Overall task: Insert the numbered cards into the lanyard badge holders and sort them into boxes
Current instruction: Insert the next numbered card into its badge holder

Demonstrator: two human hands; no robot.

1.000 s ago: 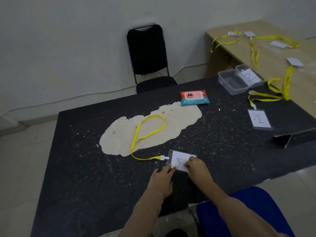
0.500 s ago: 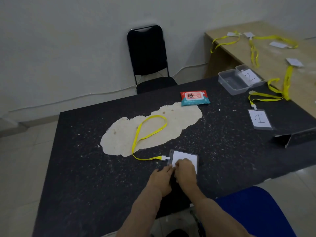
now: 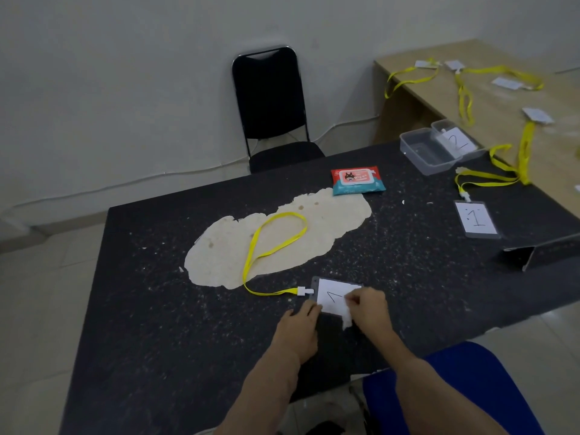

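A grey badge holder (image 3: 315, 282) lies near the front of the black table (image 3: 157, 309), clipped to a yellow lanyard (image 3: 266, 252). A white card marked "1" (image 3: 331, 298) lies on it. My right hand (image 3: 367, 312) pinches the card's right edge. My left hand (image 3: 298, 331) presses its fingertips on the holder's near left corner. A second holder with a "1" card (image 3: 477, 219) lies at the right. Two clear boxes (image 3: 425, 152) stand at the back right, one with a "2" card (image 3: 456, 142).
A worn pale patch (image 3: 282, 233) marks the table's middle. A red wipes pack (image 3: 357, 180) lies behind it. A black chair (image 3: 271, 111) stands behind the table. A wooden desk (image 3: 502, 98) at right carries more lanyards and cards. A dark box (image 3: 539, 252) sits at the right edge.
My right hand moved left over the card, then back to its right edge, uncovering the "1". The card sits further across the holder. My left hand stayed at the holder's near corner.
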